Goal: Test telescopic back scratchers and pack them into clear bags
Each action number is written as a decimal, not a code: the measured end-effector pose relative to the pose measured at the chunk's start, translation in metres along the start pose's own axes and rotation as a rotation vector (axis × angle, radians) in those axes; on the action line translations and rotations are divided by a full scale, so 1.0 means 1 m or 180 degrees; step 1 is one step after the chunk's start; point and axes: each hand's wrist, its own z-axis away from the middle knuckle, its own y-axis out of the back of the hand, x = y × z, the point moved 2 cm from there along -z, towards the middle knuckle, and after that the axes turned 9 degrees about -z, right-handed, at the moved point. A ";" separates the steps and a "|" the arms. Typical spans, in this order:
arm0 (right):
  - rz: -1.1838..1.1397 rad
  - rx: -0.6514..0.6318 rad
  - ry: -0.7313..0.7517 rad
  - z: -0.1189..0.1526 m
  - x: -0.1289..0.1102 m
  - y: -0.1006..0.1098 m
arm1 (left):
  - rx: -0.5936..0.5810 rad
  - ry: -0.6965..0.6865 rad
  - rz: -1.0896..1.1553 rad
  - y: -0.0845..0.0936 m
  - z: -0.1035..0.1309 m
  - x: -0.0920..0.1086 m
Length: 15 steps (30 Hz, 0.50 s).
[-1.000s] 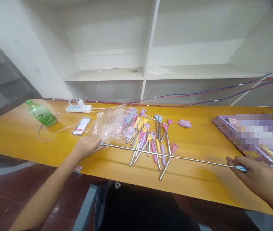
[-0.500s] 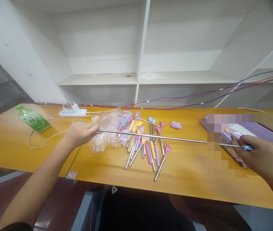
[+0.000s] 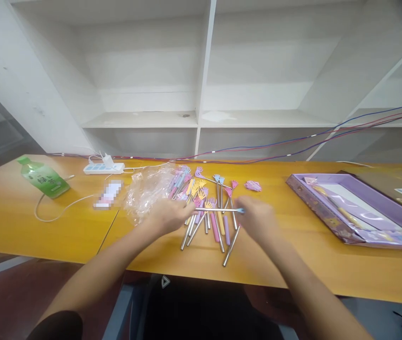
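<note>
A telescopic back scratcher (image 3: 218, 209) with a metal rod and a light blue hand-shaped end spans the space between my hands. My left hand (image 3: 172, 215) is closed around the rod's left end. At the blue end, my right hand (image 3: 257, 218) is closed and blurred by motion. Below and behind the rod lie several more back scratchers (image 3: 193, 229) with pink, yellow, blue and purple hand-shaped heads. Among them are loose coloured handle sleeves, including a purple sleeve (image 3: 226, 230). My right hand partly covers one pink-headed scratcher.
Crumpled clear plastic (image 3: 147, 189) lies left of the pile, and a pink bundle (image 3: 252, 185) right of it. A purple open box (image 3: 349, 236) stands at the right. A green bottle (image 3: 43, 177), power strip (image 3: 103, 168) and white cable (image 3: 62, 212) are at the left.
My hands have come much closer together, and the rod between them is far shorter. My right hand has moved left from the box to above the pile; my left hand has moved right.
</note>
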 end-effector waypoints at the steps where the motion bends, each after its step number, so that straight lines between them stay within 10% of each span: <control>1: 0.0024 -0.0219 -0.0084 -0.002 -0.015 -0.014 | -0.0078 -0.0050 0.0053 -0.004 -0.004 0.010; 6: 0.0197 -0.0821 -0.0458 0.002 -0.053 -0.051 | -0.0621 -0.0058 0.0124 -0.020 -0.003 0.029; 15: 0.0537 -0.1129 0.0203 -0.006 -0.082 -0.049 | -0.0780 0.0453 0.0571 -0.020 -0.009 0.044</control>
